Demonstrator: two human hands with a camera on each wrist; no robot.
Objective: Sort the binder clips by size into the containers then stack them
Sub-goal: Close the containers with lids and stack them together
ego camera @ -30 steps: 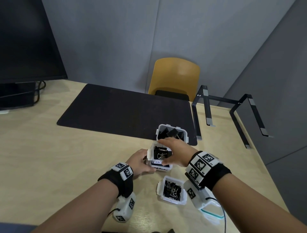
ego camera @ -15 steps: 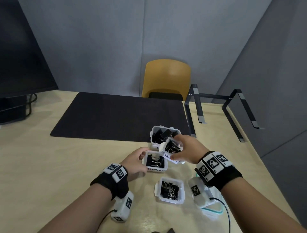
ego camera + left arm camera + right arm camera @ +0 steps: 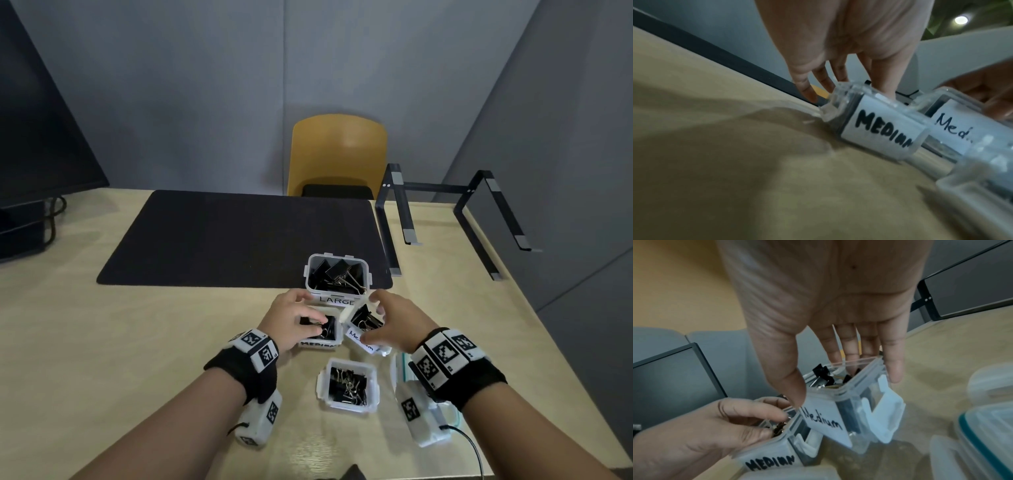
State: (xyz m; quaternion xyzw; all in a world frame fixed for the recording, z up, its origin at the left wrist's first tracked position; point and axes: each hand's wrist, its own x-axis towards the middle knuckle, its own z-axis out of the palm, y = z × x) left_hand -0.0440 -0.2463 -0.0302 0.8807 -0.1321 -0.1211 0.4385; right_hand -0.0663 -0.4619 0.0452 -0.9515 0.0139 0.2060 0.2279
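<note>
Two clear tubs labelled medium hold black binder clips. My left hand [image 3: 310, 317] grips the left medium tub [image 3: 322, 337], which stands on the table, its thumb over the rim on the clips [image 3: 780, 429]. My right hand [image 3: 382, 322] grips the second medium tub [image 3: 363, 325] and holds it tilted just right of the first, thumb on its label [image 3: 824, 421], fingers on its far side. The LARGE tub [image 3: 337, 277] stands behind them on the mat's edge. An open tub of small clips [image 3: 347, 385] sits nearer me.
A black mat [image 3: 239, 236] covers the table's middle. A black laptop stand [image 3: 445, 212] is at the back right, a yellow chair [image 3: 337, 154] behind the table, a monitor [image 3: 41, 137] at the left. A teal-sealed lid [image 3: 982, 434] lies under my right wrist.
My right hand lifted the upper medium tub off the one my left hand holds and brought it down to the right, tilted. The left hand stayed on its tub.
</note>
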